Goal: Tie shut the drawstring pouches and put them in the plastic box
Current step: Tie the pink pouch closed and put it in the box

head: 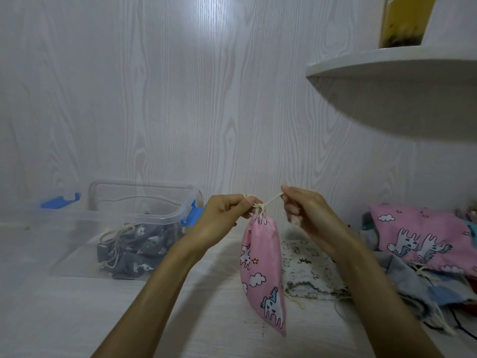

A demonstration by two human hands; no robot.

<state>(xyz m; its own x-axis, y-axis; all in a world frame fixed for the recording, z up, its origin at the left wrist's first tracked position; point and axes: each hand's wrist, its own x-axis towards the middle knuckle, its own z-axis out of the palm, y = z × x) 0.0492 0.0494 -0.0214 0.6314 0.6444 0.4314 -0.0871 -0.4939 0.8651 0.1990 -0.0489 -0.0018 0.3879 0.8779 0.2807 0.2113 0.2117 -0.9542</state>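
White wood-grain panelling backs our pale table (64, 306), and above it we hold the pink unicorn pouch (260, 270) in the air, its gathered neck up and its body hanging slantwise, the lower corner close to the tabletop. Our left hand (227, 215) pinches the knot and cord at the neck between thumb and curled fingers; our right hand (307, 210) pinches the cream drawstring (273, 200) and draws it taut up and to the right.

We judge the knot is being cinched. If we pull before the loop is properly seated, it may slip free and the neck reopen; a loosened left pinch could drop the pouch.

Just behind and below lies a cream printed pouch (309, 275), flat and untied as far as we can tell. To its right is a heap of more pouches (423, 241), a pink one on top, their cords trailing and liable to snag ours. Well to the left stands the plastic box (144, 223), open, with dark pouches (136, 251) inside. A white shelf (402, 94) juts out at upper right.
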